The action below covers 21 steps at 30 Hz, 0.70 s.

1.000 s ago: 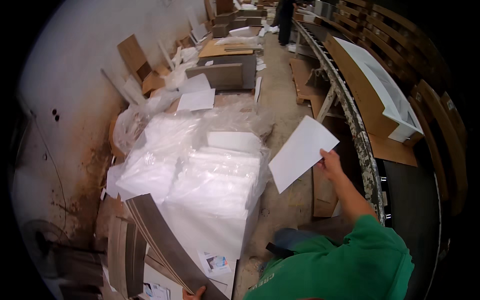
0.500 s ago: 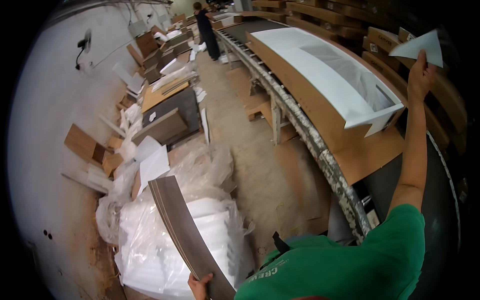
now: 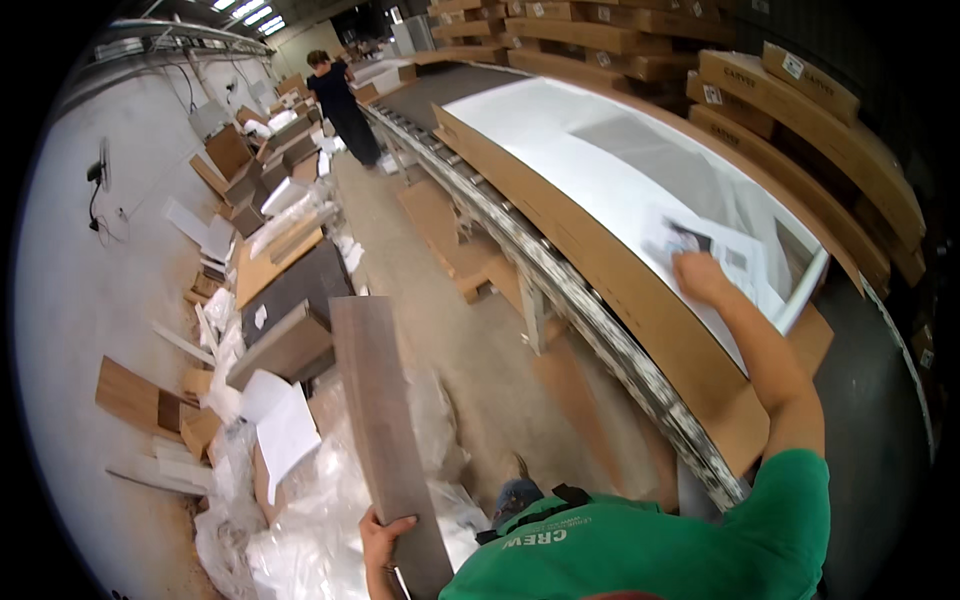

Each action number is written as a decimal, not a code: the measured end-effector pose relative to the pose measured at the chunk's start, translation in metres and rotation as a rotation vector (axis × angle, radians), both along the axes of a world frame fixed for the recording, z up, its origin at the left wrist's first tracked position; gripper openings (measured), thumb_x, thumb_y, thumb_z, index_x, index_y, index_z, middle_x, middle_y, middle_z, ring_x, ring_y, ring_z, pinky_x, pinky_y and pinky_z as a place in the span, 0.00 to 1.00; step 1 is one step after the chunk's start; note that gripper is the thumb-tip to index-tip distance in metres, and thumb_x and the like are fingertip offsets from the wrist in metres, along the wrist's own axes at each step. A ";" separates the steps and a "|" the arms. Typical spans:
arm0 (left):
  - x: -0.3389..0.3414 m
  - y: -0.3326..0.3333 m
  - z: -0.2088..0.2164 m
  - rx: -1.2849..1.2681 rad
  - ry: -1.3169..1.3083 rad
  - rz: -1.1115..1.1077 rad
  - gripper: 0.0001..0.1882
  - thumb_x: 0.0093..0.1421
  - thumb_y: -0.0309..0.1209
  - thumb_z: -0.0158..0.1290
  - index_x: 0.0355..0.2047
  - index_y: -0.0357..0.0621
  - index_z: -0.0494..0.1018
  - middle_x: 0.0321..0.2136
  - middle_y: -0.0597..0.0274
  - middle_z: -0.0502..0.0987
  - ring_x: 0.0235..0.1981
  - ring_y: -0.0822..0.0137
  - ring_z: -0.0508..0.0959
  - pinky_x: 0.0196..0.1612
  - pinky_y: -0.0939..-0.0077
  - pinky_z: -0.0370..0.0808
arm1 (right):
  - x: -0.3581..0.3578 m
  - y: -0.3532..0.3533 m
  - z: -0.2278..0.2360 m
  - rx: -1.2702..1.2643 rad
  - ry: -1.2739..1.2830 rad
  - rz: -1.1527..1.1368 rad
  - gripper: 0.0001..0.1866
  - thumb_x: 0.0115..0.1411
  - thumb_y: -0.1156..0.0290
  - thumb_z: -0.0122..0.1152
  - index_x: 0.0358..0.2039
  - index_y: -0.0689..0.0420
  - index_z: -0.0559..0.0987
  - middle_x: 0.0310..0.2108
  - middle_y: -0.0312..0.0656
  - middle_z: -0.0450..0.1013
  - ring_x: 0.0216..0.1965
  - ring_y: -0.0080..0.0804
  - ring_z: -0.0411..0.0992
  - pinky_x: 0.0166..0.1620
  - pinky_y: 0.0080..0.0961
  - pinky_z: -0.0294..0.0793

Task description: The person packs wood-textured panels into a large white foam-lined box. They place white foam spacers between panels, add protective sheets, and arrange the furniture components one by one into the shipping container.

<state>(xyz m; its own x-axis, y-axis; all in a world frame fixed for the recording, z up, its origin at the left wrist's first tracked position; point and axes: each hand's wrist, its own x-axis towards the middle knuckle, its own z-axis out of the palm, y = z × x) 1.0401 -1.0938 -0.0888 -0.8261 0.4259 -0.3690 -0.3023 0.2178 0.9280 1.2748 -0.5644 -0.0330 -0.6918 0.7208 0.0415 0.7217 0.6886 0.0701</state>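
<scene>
My left hand [image 3: 388, 542] grips the lower part of a long grey-brown wooden board [image 3: 380, 390], thumb across its face, the board pointing up and away from me. On the right, my right hand [image 3: 703, 278] is closed at the edge of a printed paper sheet [image 3: 742, 262], which is partly blurred. The sheet lies over the white packing layer [image 3: 540, 120] inside a long open cardboard box [image 3: 610, 270]. Clear film shows across the packing layer. The fingertips of my right hand are partly hidden.
The box rests on a roller conveyor [image 3: 560, 300]. Stacked cartons [image 3: 790, 100] line its far right side. At left lie wrapped white packing [image 3: 330, 520], boards and a dark panel [image 3: 300, 285]. Another person [image 3: 340, 105] stands farther along the conveyor.
My right hand has come down and left from above the cartons, bringing the paper sheet onto the packing in the box. The board in my left hand has swung more upright.
</scene>
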 end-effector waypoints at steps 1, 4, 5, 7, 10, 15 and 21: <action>-0.018 0.015 0.002 0.002 0.033 -0.024 0.21 0.29 0.20 0.55 0.29 0.30 0.67 0.25 0.56 0.72 0.24 0.66 0.72 0.29 0.75 0.70 | -0.009 -0.001 -0.011 0.055 0.110 0.037 0.10 0.47 0.70 0.41 0.28 0.60 0.69 0.25 0.51 0.68 0.30 0.43 0.68 0.33 0.39 0.66; -0.078 0.060 0.013 0.025 -0.002 -0.167 0.22 0.30 0.19 0.56 0.31 0.30 0.67 0.27 0.56 0.72 0.26 0.66 0.72 0.31 0.76 0.70 | -0.032 0.024 -0.012 -0.040 0.177 -0.004 0.13 0.45 0.69 0.42 0.27 0.64 0.69 0.23 0.55 0.68 0.28 0.49 0.67 0.34 0.39 0.66; -0.097 0.077 0.021 0.047 -0.037 -0.213 0.22 0.31 0.19 0.56 0.32 0.30 0.67 0.27 0.56 0.72 0.27 0.66 0.72 0.32 0.76 0.69 | -0.036 0.030 -0.009 -0.051 0.206 -0.046 0.13 0.44 0.69 0.42 0.26 0.65 0.69 0.21 0.56 0.68 0.26 0.50 0.67 0.33 0.39 0.66; -0.131 0.107 0.035 0.042 -0.061 -0.339 0.23 0.31 0.19 0.55 0.33 0.31 0.67 0.27 0.56 0.72 0.28 0.65 0.73 0.34 0.73 0.69 | -0.051 0.029 -0.006 -0.160 0.250 -0.088 0.16 0.46 0.63 0.44 0.26 0.66 0.70 0.21 0.56 0.68 0.25 0.51 0.68 0.31 0.37 0.67; -0.173 0.148 0.050 0.069 -0.053 -0.455 0.24 0.32 0.18 0.56 0.35 0.31 0.66 0.29 0.56 0.72 0.31 0.67 0.72 0.35 0.76 0.69 | -0.079 0.001 0.031 -0.604 0.350 -0.339 0.22 0.47 0.55 0.48 0.29 0.65 0.70 0.23 0.54 0.69 0.26 0.50 0.68 0.33 0.36 0.67; -0.205 0.246 0.080 0.096 -0.017 -0.802 0.25 0.33 0.19 0.56 0.37 0.33 0.66 0.31 0.59 0.72 0.33 0.70 0.70 0.38 0.78 0.67 | -0.071 0.010 0.055 -0.121 0.367 -0.092 0.28 0.42 0.56 0.57 0.41 0.60 0.66 0.39 0.52 0.64 0.41 0.45 0.63 0.43 0.34 0.62; -0.197 0.320 0.132 0.075 -0.066 -1.197 0.25 0.35 0.20 0.56 0.38 0.35 0.66 0.32 0.62 0.71 0.34 0.73 0.69 0.37 0.80 0.65 | -0.177 -0.076 0.126 0.270 0.294 0.720 0.40 0.30 0.61 0.64 0.48 0.47 0.61 0.51 0.48 0.51 0.51 0.49 0.50 0.51 0.46 0.48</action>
